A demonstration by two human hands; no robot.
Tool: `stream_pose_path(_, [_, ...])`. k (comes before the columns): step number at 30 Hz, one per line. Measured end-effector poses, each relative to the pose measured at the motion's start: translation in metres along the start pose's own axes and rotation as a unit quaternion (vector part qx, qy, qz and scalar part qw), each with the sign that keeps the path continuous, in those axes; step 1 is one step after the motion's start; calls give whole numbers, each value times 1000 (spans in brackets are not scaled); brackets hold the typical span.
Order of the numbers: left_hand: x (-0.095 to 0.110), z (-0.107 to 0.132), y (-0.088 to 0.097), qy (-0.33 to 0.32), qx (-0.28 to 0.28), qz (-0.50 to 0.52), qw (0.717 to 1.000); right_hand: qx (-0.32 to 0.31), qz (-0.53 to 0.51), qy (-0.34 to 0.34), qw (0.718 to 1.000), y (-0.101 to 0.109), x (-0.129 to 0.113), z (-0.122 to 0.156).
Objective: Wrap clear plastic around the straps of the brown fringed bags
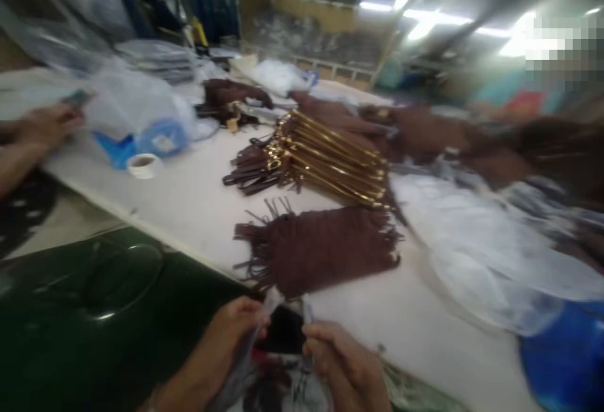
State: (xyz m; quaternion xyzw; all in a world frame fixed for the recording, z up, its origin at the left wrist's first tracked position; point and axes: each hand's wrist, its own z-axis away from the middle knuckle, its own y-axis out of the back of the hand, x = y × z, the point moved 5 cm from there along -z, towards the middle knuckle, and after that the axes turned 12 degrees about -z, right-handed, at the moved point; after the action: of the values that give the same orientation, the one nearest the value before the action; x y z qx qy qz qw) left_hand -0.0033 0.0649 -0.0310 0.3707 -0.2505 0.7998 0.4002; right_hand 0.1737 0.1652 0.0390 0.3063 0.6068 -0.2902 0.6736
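Observation:
At the bottom of the head view, my left hand [234, 331] and my right hand [340, 356] each pinch one edge of a clear plastic bag [241, 367]. The bag's mouth is spread between them, at the near edge of the table. A black item [284, 329] shows in the opening, with red and dark shapes below it; blur hides what they are. Just beyond my hands lies a stack of flat brown pieces [330, 251] with thin strips sticking out at the ends. Behind it rests a pile of brown pouches with gold zippers [337, 157].
A white table [189, 211] runs across the view. White plastic bags [472, 242] and a blue object [566, 355] are at right. A tape roll [144, 165] and blue plastic [163, 137] sit at left, near another person's hands [44, 126]. More brown material [425, 132] lies behind.

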Motion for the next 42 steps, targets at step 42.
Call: stream_pose_path(42, [-25, 10, -4, 35, 0, 175, 984, -96, 215, -13, 972, -73, 32, -27])
